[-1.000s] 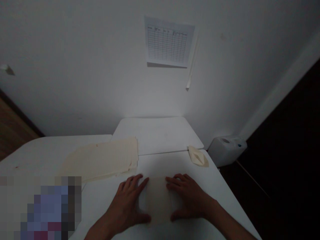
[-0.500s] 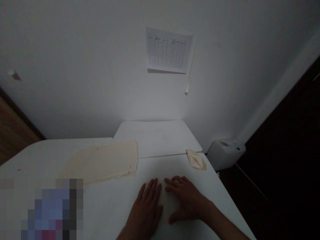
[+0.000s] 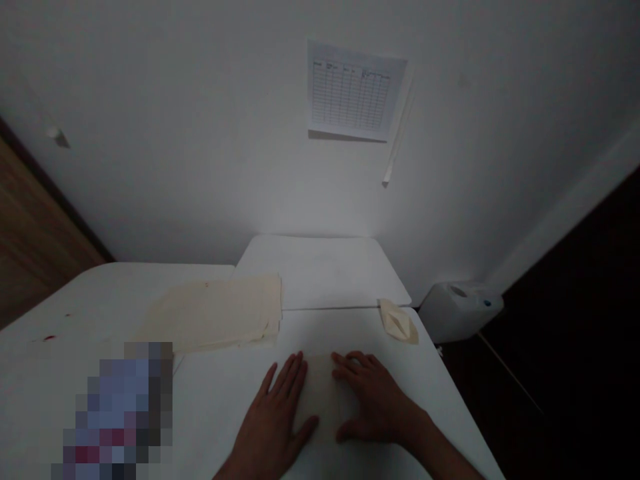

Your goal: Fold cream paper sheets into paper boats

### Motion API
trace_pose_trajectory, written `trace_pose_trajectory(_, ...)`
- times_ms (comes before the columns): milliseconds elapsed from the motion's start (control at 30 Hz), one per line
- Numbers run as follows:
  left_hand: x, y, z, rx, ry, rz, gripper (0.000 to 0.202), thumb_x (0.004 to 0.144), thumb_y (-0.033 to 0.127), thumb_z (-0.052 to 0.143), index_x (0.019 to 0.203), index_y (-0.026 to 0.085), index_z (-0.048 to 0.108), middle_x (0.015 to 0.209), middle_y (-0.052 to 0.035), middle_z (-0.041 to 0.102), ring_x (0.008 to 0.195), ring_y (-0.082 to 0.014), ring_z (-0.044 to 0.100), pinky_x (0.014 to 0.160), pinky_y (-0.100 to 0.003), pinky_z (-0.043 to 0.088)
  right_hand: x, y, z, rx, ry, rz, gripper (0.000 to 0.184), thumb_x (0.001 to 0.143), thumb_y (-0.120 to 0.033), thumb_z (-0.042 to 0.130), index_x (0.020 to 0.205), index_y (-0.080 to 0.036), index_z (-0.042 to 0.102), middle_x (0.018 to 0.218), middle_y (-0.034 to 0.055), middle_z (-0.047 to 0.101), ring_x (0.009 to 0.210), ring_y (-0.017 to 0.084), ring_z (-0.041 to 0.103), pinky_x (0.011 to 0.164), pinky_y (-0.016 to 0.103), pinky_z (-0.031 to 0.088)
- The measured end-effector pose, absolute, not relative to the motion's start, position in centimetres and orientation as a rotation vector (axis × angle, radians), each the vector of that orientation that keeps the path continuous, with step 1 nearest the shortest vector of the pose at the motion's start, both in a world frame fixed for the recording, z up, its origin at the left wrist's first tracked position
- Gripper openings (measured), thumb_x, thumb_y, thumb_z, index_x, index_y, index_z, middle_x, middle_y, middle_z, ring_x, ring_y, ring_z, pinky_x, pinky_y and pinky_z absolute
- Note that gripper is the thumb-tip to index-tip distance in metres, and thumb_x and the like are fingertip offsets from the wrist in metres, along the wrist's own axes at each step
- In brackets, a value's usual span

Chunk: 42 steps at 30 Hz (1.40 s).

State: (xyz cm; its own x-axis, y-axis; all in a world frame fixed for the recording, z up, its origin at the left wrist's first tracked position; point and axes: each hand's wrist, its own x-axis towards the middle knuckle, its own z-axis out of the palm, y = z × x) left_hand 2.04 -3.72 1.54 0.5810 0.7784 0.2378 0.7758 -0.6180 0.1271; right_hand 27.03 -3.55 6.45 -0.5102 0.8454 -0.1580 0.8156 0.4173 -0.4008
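Observation:
A pale, thin rectangular sheet [image 3: 321,393], paper or cloth, lies flat on the white table [image 3: 220,400] between my hands. My left hand [image 3: 275,413] rests palm down along the sheet's left side, fingers stretched and thumb spread over it. On the other side, my right hand [image 3: 373,397] has its fingertips and thumb touching down near the sheet's right edge, with a wide gap between thumb and fingers. Neither hand grips anything. Several cream sheets [image 3: 215,310] lie stacked at the left. Far right, a folded cream piece [image 3: 399,323] sits near the table edge.
A white board or second tabletop [image 3: 325,267] stands against the wall at the back. A printed table on paper [image 3: 356,93] hangs on the wall. A whitish plastic container [image 3: 457,313] is on the floor at the right. A blurred-out patch [image 3: 120,407] covers the lower left.
My left hand has slid left, away from my right hand, showing more of the sheet between them. My right hand stays nearly in place. The view has shifted slightly.

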Motion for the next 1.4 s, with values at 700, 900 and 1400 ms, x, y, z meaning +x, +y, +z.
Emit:
trace_pose_trajectory(700,2.3,-4.0,3.0,2.630,1.405,0.421,0.052,0.098,0.041,0.038,0.145,0.019,0.033,0.153,-0.0086,0.032,0.141,-0.0234,0.026,0.116,-0.047,0.022,26.3,-4.1,6.9,-1.647,-2.520,0.702,0.091,0.050,-0.050,0.083,0.131,-0.022,0.051,0.152,0.0050,0.032,0.136,0.032,0.027,0.110,0.046,0.022)
trace_pose_trajectory(900,1.9,-3.9,1.9,2.623,1.454,0.513,0.043,0.098,0.034,0.040,0.138,0.017,0.043,0.149,-0.0095,0.040,0.138,-0.0238,0.033,0.113,-0.046,0.030,26.1,-4.1,6.9,-1.645,-2.497,0.713,0.092,0.049,-0.044,0.084,0.132,-0.020,0.050,0.150,0.0064,0.035,0.136,0.030,0.026,0.111,0.044,0.021)
trace_pose_trajectory(1400,2.3,-2.8,1.6,2.721,1.285,0.601,0.039,0.092,0.026,0.049,0.130,0.018,0.050,0.143,-0.0117,0.047,0.131,-0.0269,0.043,0.105,-0.047,0.040,26.2,-4.2,6.0,-1.607,-2.450,0.683,0.089,0.049,-0.041,0.086,0.129,-0.025,0.051,0.150,0.0057,0.035,0.135,0.031,0.029,0.110,0.044,0.020)
